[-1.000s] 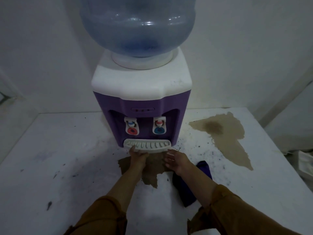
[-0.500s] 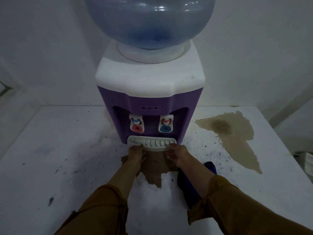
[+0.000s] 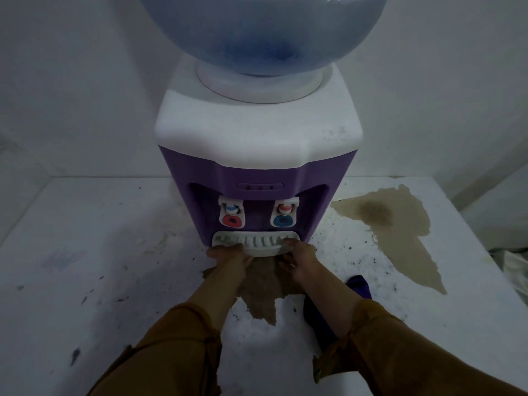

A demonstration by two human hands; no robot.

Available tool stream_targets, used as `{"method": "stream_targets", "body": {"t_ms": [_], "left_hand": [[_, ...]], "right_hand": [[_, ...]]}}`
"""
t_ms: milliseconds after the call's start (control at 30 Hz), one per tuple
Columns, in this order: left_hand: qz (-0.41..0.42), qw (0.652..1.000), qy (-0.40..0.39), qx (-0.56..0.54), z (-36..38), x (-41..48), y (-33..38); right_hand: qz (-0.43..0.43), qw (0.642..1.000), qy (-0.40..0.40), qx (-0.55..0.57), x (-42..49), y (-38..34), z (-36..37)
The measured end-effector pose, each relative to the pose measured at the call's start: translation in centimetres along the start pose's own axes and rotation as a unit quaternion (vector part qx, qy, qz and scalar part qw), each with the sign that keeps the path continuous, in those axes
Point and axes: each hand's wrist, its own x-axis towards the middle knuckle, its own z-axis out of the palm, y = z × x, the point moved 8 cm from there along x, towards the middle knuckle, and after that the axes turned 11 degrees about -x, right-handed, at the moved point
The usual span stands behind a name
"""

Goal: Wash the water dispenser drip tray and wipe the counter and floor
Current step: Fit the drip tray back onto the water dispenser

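Note:
A purple and white water dispenser [image 3: 257, 167] stands on the white counter [image 3: 100, 252] with a blue bottle [image 3: 257, 30] on top. Its white slotted drip tray [image 3: 257, 241] sits at the base under the red and blue taps. My left hand [image 3: 228, 257] grips the tray's left front edge. My right hand [image 3: 298, 255] grips its right front edge. A brown spill [image 3: 263, 290] spreads on the counter below the tray, between my forearms.
A larger brown puddle [image 3: 400, 232] lies to the dispenser's right. A dark purple cloth [image 3: 357, 290] lies under my right forearm. Dark specks and smudges dot the counter. White walls close in behind and at the left; the counter's right edge drops off.
Both hands have moved forward from the counter onto the tray's front edge and closed on it. The camera has come closer to the dispenser.

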Motion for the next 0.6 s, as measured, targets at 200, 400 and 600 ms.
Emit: {"method": "stream_targets", "body": {"t_ms": [200,400,600], "left_hand": [[-0.05,0.992,-0.005,-0.113,-0.4,0.1,0.9],[-0.034,0.99,-0.108,-0.085,0.9,-1.3,1.3],[-0.038,0.976,-0.134,-0.165,0.7,-2.0,1.1]], "right_hand": [[0.009,0.999,-0.027,0.027,-0.5,0.1,0.5],[0.049,0.991,0.006,0.122,-1.5,1.0,1.0],[0.056,0.985,-0.012,0.164,-2.5,0.5,1.3]]}}
